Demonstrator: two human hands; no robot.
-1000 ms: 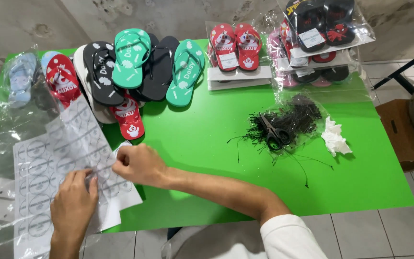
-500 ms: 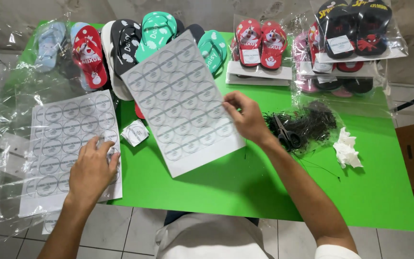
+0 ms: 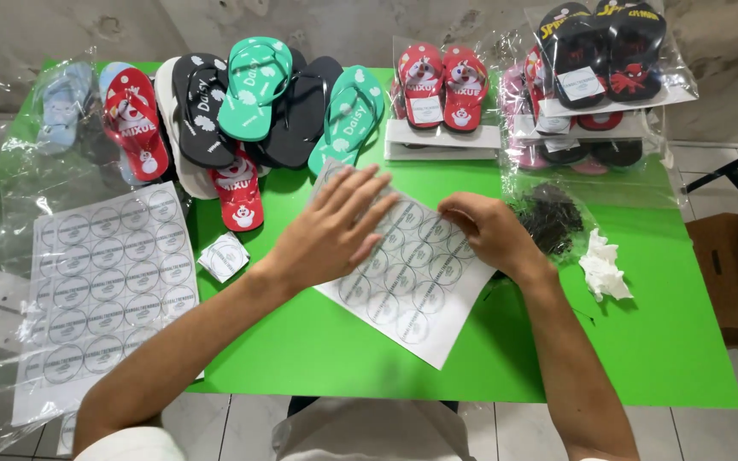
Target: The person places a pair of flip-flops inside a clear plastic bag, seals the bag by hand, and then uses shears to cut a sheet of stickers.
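**Two hands pressing a sticker sheet flat on the green worktop**

The green worktop is carrying everything, running from a spread of clear plastic wrap at its left edge to bagged sandals at the right. Along the far edge a heap of loose flip-flops in red, black and teal is lying fanned out, and beside it a red pair is sitting on a white card. Further right, a bagged black pair is resting on top of other packed pairs.

A full sheet of round stickers is lying on the plastic wrap, well apart from the hands. A second sticker sheet, set at a slant, is lying in the middle of the worktop under both hands.

The left hand is lying on this sheet with its fingers spread wide and flat, gripping nothing. The right hand is resting on the sheet's far right corner with fingers curled downward; it seems to be pinching the edge, though the fingertips are hidden.

A bag of black ties is sitting just beside the right hand, a crumpled white paper is lying near it, and a small square sticker piece is lying left of the left forearm.
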